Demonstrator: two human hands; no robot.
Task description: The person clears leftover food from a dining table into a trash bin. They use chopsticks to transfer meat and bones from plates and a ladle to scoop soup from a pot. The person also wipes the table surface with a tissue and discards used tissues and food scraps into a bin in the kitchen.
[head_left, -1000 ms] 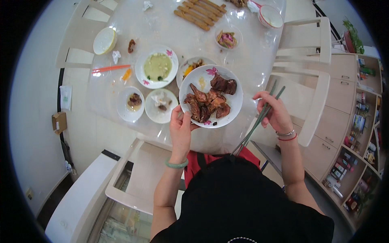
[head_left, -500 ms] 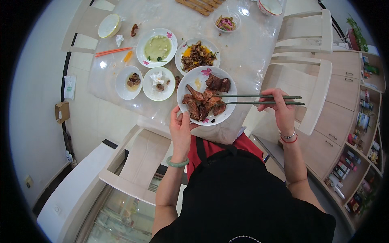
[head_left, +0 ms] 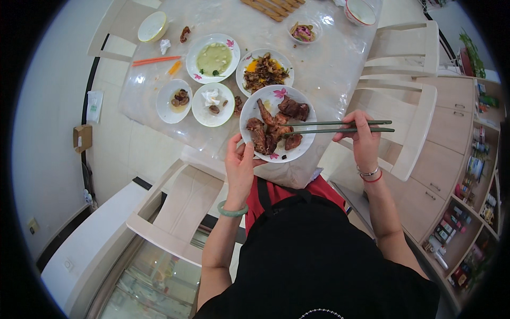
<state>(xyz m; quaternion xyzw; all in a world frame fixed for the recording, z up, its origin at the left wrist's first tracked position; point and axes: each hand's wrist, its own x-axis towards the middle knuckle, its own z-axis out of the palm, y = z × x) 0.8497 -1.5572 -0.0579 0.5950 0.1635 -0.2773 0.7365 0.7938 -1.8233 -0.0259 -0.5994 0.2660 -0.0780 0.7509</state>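
Observation:
My left hand [head_left: 240, 166] grips the lower left rim of a white plate [head_left: 306, 113] with pink flower prints, at the table's near edge. Several pieces of dark brown cooked meat [head_left: 257, 133] lie on it. My right hand [head_left: 361, 137], to the right of the plate, is closed around a pair of dark green chopsticks [head_left: 330, 127]. Their tips reach in among the meat pieces near the plate's middle; whether they pinch a piece I cannot tell. Just beyond the plate is another plate of chopped brown food with yellow sauce [head_left: 264, 73].
Left of the plate stand a bowl with crumpled tissue [head_left: 201, 112], a bowl of dark scraps [head_left: 160, 101] and a plate of pale green soup [head_left: 215, 57]. Orange chopsticks [head_left: 156, 61] lie farther left. A wooden rack [head_left: 272, 7] sits at the back. Chairs [head_left: 411, 127] flank the table.
The view has shifted slightly, so the table things appear a little farther right. Among the meat, the chopstick tips have moved slightly and some pieces sit differently. Both hands keep their hold.

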